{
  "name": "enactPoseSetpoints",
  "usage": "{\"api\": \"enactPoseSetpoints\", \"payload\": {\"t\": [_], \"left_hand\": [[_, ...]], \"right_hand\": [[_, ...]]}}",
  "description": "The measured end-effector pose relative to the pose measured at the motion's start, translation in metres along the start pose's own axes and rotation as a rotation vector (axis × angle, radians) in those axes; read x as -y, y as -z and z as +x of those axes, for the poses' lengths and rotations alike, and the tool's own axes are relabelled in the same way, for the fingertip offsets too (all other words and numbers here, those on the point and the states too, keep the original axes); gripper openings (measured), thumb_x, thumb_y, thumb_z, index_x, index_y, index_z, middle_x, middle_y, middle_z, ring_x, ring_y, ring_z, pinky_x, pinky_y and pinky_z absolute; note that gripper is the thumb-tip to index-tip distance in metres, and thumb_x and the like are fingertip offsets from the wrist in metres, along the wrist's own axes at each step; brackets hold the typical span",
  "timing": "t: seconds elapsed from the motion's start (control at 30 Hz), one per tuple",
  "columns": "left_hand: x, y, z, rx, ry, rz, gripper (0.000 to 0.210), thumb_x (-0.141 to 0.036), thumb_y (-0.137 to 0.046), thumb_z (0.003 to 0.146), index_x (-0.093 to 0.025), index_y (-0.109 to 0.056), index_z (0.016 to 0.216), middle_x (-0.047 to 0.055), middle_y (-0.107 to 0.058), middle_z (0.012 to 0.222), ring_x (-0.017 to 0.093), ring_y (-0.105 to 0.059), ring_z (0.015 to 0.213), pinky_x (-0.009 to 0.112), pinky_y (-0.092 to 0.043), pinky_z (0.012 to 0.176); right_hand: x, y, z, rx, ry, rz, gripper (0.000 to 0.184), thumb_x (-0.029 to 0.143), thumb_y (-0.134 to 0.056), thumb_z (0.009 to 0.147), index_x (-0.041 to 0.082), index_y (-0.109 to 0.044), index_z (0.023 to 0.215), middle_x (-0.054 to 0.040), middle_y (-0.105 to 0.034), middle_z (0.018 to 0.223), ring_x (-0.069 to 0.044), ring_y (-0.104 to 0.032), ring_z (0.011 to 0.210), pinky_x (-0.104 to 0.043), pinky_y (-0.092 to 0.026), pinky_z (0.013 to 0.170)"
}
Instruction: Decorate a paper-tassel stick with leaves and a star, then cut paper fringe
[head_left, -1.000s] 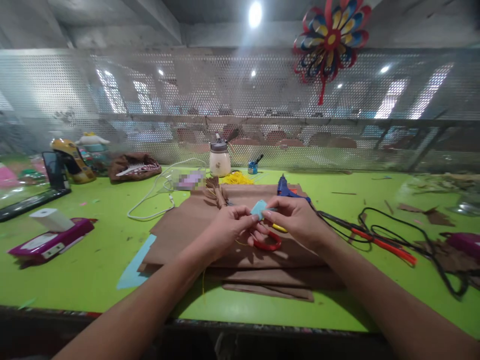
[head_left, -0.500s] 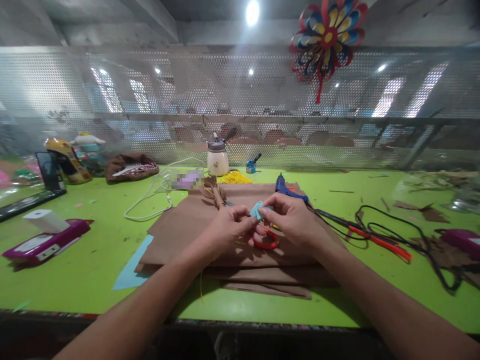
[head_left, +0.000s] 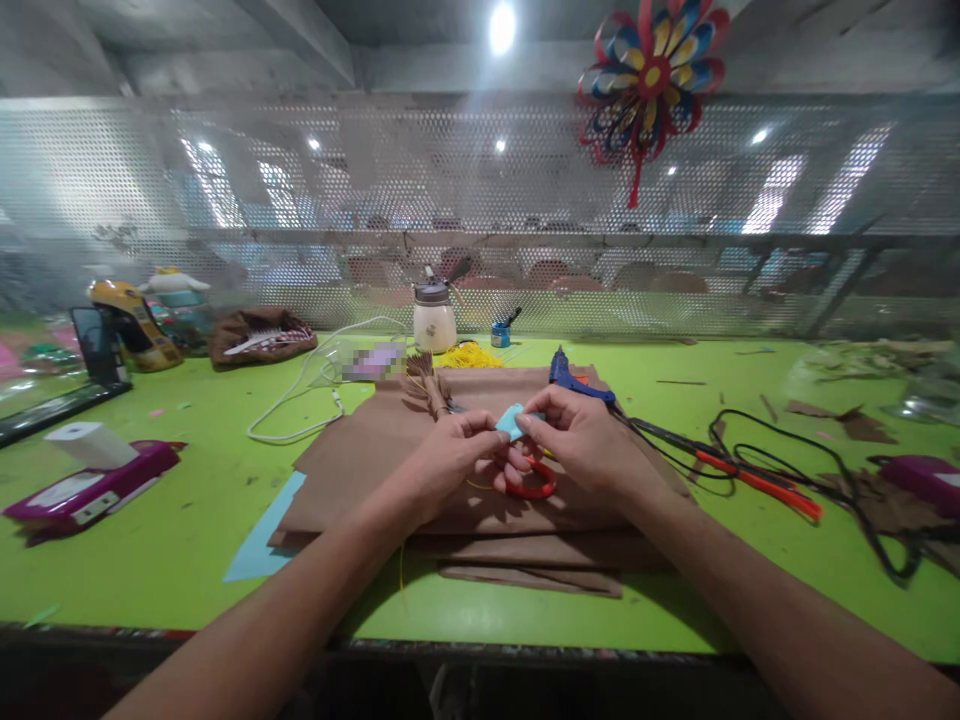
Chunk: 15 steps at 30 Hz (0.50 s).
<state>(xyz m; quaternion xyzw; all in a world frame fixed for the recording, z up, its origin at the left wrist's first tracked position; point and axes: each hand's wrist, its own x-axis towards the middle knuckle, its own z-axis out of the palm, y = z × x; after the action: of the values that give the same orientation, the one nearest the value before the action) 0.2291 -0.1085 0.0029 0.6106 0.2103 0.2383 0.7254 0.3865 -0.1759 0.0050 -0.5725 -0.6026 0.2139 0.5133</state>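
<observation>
The left hand [head_left: 466, 448] and right hand [head_left: 585, 436] pinch opposite sides of a small light-blue paper piece [head_left: 510, 423] above flat brown paper sheets [head_left: 360, 470]. Uneven pressure could crease it crookedly; a loosened pinch might drop it beside the red plastic loop handle [head_left: 553, 482] just below.

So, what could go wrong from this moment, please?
The blue piece could crease: the left hand and right hand both pinch it.
The left hand might knock the red handle close below it.
The glue gun lies near the right hand; if hot, it might burn.
</observation>
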Motion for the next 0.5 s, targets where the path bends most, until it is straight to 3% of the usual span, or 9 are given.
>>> {"api": "enactPoseSetpoints", "payload": {"t": [0.27,0.5], "left_hand": [[0.002,0.0,0.001,0.03,0.034,0.004,0.02,-0.028,-0.061,0.078,-0.008,-0.059,0.079,0.008,-0.067,0.07,0.01,-0.061,0.055,0.018,-0.045,0.049],[0.007,0.001,0.003,0.016,0.007,0.009,0.018,-0.026,-0.062,0.078,-0.01,-0.056,0.077,0.007,-0.067,0.067,0.01,-0.061,0.054,0.018,-0.045,0.048]], "right_hand": [[0.018,-0.001,-0.006,0.027,-0.05,0.01,0.011,0.026,-0.055,0.078,0.016,-0.057,0.076,0.0025,-0.058,0.058,-0.008,-0.051,0.048,-0.019,-0.037,0.042],[0.026,-0.003,-0.006,0.003,-0.094,0.069,0.012,0.023,-0.056,0.076,0.015,-0.058,0.085,-0.001,-0.063,0.07,-0.011,-0.057,0.057,-0.021,-0.045,0.049]]}}
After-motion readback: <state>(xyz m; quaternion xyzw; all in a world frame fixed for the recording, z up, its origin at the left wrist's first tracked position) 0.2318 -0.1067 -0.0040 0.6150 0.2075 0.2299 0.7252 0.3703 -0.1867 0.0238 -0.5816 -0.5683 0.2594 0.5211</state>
